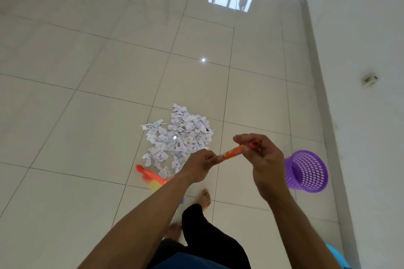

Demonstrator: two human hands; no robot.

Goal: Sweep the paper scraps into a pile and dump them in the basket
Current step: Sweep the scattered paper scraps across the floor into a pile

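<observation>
Head view shows the left grip (pixel 196 168) and right grip (pixel 264 166) both clamped around a slim orange plastic broom handle (pixel 232 152), the right one at its top end. Blurred orange-and-yellow bristles (pixel 150 178) lie at the near edge of a heap of torn white paper scraps (pixel 177 137) on the glossy tiled floor (pixel 87 115). A purple perforated plastic basket (pixel 307 171) sits to the right, apart from the heap.
</observation>
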